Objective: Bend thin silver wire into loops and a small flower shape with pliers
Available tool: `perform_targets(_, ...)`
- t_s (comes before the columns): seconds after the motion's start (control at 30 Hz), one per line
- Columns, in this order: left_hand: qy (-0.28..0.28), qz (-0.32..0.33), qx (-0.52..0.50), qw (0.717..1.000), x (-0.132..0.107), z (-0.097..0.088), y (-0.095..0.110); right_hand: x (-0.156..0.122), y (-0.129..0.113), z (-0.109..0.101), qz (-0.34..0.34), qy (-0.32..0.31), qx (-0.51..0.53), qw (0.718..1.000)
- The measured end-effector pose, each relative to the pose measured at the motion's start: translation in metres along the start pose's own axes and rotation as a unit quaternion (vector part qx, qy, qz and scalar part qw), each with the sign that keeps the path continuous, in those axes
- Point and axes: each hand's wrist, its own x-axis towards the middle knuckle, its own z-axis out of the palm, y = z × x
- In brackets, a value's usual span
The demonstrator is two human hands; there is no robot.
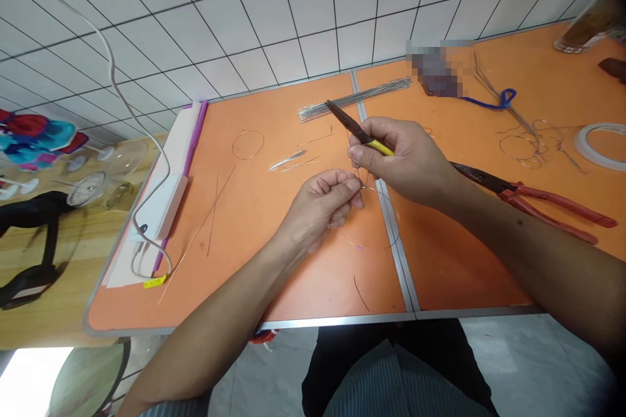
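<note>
My left hand (323, 205) pinches a thin wire loop (374, 244) above the middle of the orange table (254, 260); the ring hangs down toward the table's seam. My right hand (405, 159) is closed around yellow-handled needle-nose pliers (349, 124), whose dark jaws point up and left. The two hands nearly touch at the top of the loop. A bundle of straight wires (355, 100) lies just behind the hands.
Red-handled pliers (538, 199) lie to the right under my forearm. Bent wire pieces (528, 143), a tape roll (601, 146) and a blue cord (493, 101) sit far right. A finished wire ring (248, 144), loose wires (215, 208), a white charger and cable (156, 202) lie left.
</note>
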Motion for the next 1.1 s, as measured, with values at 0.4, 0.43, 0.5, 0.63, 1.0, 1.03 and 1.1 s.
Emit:
perform_targets(0.4,0.041,-0.017,0.016,0.999,-0.003,0.005,0.006,-0.002,0.002,0.005,-0.017,0.03,-0.004,0.999)
perform_targets(0.43,0.048,-0.02,0.019,0.998,-0.003,0.006,0.006,-0.002,0.002,0.005,-0.019,0.034,-0.009,0.999)
perform_targets(0.5,0.06,-0.019,0.026,0.998,-0.003,0.008,0.006,-0.003,0.001,0.006,-0.024,0.037,-0.016,0.999)
perform_targets(0.63,0.069,-0.015,0.035,0.997,-0.002,0.009,0.005,-0.005,0.001,0.008,-0.035,0.046,-0.025,0.998)
perform_targets(1.0,0.073,0.002,0.034,0.997,-0.002,0.007,0.001,-0.008,-0.001,0.011,-0.037,0.061,-0.037,0.997)
perform_targets(1.03,0.074,0.003,0.035,0.997,-0.002,0.007,0.0,-0.008,-0.001,0.012,-0.036,0.062,-0.037,0.997)
perform_targets(1.1,0.077,0.005,0.037,0.996,-0.003,0.007,0.0,-0.009,-0.001,0.012,-0.034,0.066,-0.04,0.996)
